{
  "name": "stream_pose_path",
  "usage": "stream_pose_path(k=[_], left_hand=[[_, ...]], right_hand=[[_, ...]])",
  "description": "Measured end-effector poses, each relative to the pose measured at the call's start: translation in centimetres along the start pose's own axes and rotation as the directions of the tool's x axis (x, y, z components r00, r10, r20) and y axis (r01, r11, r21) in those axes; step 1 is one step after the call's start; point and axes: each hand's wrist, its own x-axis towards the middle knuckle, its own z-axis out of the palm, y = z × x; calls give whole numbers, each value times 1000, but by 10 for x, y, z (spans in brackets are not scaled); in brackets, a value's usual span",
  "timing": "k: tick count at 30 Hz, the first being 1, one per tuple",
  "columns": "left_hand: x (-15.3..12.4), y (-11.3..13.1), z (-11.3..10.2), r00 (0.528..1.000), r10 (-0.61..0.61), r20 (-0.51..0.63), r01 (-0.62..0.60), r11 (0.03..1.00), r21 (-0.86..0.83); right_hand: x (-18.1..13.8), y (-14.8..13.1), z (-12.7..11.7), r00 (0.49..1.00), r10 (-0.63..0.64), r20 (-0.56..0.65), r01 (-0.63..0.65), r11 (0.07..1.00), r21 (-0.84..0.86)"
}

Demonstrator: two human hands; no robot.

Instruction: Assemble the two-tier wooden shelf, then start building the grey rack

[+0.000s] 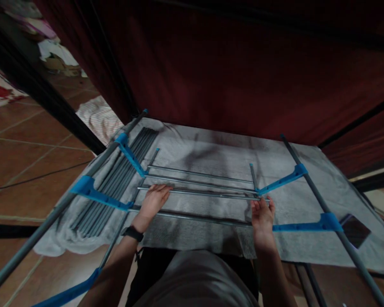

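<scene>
A thin grey metal tube (208, 194) runs crosswise between my hands, over a partly built rack of grey tubes and blue plastic brackets. Near its left end, my left hand (155, 199) has its fingers closed over it. My right hand (263, 212) pinches the tube close to its right end, just beneath a blue bracket (281, 181). Two more crossbars (201, 174) lie parallel beyond it, and a thicker crossbar (208, 220) passes on the near side. A long side pole (316, 192) stands on the right, while another side pole (105, 164) slopes along the left.
Several loose grey tubes (115, 183) lie bundled on the grey cloth (198, 149) at left. A dark phone-like slab (355, 230) rests at right. Dark red fabric (227, 76) hangs behind the table. A cable (41, 175) crosses the tiled floor.
</scene>
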Motion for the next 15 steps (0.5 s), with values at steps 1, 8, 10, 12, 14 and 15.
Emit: stream_pose_path(k=[1, 8, 10, 12, 14, 15], left_hand=[[-2, -2, -2, 1000, -26, -15, 26, 1000, 14], [-13, -10, -12, 920, -324, -222, 336, 942, 21], [-12, -12, -8, 851, -442, -284, 451, 892, -36], [-10, -16, -4, 780, -552, -295, 525, 834, -170], [-8, -20, 1, 728, -632, -265, 554, 771, -315], [-7, -21, 3, 711, -658, -248, 558, 743, -370]], right_hand=[[0, 0, 0, 1000, -3, 1, 3, 1000, 3], [7, 0, -5, 999, -10, -51, 11, 1000, 8], [11, 1, -7, 996, -5, -86, 7, 1000, 20], [14, 1, -9, 994, 5, -112, -1, 1000, 31], [16, 2, -11, 993, 10, -116, -6, 999, 34], [16, 2, -12, 994, 10, -111, -6, 999, 33]])
